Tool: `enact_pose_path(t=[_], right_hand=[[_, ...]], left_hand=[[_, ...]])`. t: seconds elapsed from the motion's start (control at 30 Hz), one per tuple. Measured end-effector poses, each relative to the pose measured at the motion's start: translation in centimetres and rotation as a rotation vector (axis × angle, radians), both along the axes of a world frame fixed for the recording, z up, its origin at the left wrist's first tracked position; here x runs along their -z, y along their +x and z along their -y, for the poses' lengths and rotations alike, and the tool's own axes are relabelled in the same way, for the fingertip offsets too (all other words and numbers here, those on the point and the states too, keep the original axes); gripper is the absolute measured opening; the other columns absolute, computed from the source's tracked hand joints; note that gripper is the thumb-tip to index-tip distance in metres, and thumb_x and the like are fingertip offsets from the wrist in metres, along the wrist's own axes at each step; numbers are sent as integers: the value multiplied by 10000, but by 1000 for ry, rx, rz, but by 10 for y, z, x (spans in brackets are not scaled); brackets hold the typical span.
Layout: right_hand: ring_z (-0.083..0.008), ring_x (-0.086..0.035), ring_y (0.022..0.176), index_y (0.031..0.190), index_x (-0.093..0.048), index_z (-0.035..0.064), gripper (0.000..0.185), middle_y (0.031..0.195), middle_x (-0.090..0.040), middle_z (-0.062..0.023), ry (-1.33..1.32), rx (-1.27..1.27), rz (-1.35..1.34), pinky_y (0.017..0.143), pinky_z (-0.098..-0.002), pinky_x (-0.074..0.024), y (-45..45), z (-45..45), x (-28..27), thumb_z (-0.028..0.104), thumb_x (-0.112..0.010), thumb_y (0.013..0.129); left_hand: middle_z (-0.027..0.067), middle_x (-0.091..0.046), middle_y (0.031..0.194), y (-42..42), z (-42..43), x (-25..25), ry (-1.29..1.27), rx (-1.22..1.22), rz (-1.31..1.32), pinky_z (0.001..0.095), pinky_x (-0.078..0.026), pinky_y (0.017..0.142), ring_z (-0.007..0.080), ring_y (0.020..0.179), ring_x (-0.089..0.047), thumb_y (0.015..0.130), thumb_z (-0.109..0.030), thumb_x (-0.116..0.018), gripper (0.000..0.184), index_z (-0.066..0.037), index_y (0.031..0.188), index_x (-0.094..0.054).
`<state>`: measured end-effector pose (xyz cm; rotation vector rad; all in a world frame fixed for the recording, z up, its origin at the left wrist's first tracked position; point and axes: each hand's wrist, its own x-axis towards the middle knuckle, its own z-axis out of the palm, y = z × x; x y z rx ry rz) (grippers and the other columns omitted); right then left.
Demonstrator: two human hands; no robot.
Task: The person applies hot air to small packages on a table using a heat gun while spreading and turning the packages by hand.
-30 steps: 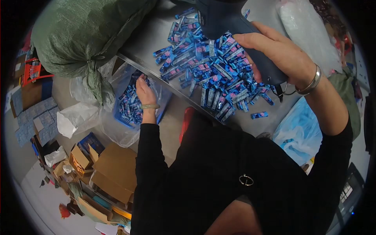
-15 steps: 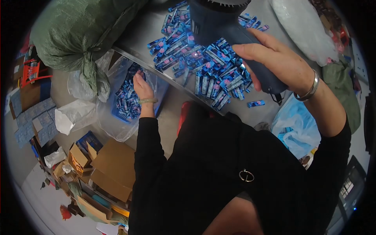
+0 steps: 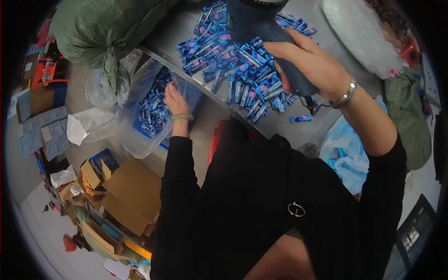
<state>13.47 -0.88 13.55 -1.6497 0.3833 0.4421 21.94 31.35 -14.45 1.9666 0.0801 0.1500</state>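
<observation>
My right hand (image 3: pixel 312 65) is wrapped round the handle of a dark handheld device (image 3: pixel 259 23), whose wide head is over the metal table (image 3: pixel 326 105). Below and beside the device spreads a pile of small blue wrapped packets (image 3: pixel 252 60). One packet (image 3: pixel 300 119) lies apart near the table's front edge. My left hand (image 3: pixel 175 100) is over a blue bin (image 3: pixel 140 122) lined with clear plastic, beside the packets (image 3: pixel 154 105) inside it. Its fingers look close together; whether they hold anything is hidden.
A tied green sack (image 3: pixel 102 32) rests at the upper left. White plastic bags (image 3: pixel 359 37) lie at the upper right, with a blue-filled bag (image 3: pixel 347 154) below. Cardboard boxes (image 3: pixel 133 191) stand at the lower left. A red stool (image 3: pixel 216 142) is under the table's edge.
The right hand and device have moved left over the table. Packets now show to the right of the device's head. The left hand stays at the bin, and the view has shifted slightly.
</observation>
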Motion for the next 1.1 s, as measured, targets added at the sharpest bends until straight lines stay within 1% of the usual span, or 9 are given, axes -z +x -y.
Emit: enact_pose_path(t=[0.07,0.4,0.47,0.57,0.7,0.8,0.9,1.0,1.1], right_hand=[[-112,-577,515,1102,-501,0,437,725,-560,-46,-45,25,128,465,-240,-477,9,-11,12,367,-614,893],[-130,-589,523,1048,-494,-5,459,747,-553,-57,-79,81,135,479,-258,-498,-7,-16,20,395,-633,871],[-130,-584,513,1059,-495,-4,453,720,-550,-51,91,9,25,473,-260,-489,-19,-16,17,392,-621,877],[-127,-579,502,1054,-497,2,430,698,-549,-46,68,-74,33,471,-263,-487,-28,-21,19,377,-618,880],[-117,-577,498,1086,-491,4,432,692,-549,-41,-73,57,40,471,-253,-486,-39,-16,16,360,-628,882],[-117,-577,499,1112,-483,-4,467,700,-549,-37,124,9,-47,469,-247,-482,-65,6,10,362,-647,872],[-153,-599,523,1163,-470,-43,521,702,-561,-64,122,48,-32,495,-288,-495,-82,21,10,350,-639,867],[-142,-597,526,1163,-466,-43,531,698,-561,-54,-30,92,27,483,-280,-492,-96,33,4,357,-648,865],[-135,-590,526,1161,-461,-40,552,694,-562,-44,18,136,16,490,-274,-494,-114,46,-2,357,-678,844]], left_hand=[[168,-638,1040,-6,2,-4,-38,-9,9,335,-453,879,237,984,-603,1022,-287,-376,407,43,1137,-585],[156,-636,1012,-34,-4,1,23,-46,-1,342,-455,870,235,961,-603,1025,-300,-369,414,42,1119,-583],[154,-636,1011,-39,-3,11,4,-62,-17,343,-457,867,235,959,-603,1026,-305,-370,415,40,1112,-585],[152,-638,1005,-42,5,17,-7,-57,-3,346,-461,859,238,951,-606,1026,-313,-369,420,37,1103,-588],[152,-637,1005,-42,10,15,-12,-46,-2,348,-466,849,240,945,-608,1027,-312,-364,420,38,1108,-583],[154,-632,1010,-45,11,16,4,-37,0,348,-468,846,240,945,-608,1026,-309,-365,418,38,1108,-583],[156,-628,1007,-52,9,11,-17,-42,-1,347,-466,848,240,949,-605,1025,-306,-364,416,38,1111,-582],[158,-624,1007,-54,4,10,-13,-34,-5,345,-459,858,237,954,-599,1026,-308,-358,422,40,1125,-576],[158,-619,1021,-55,2,10,1,-15,-16,346,-452,872,233,961,-590,1028,-316,-350,433,43,1141,-565]])
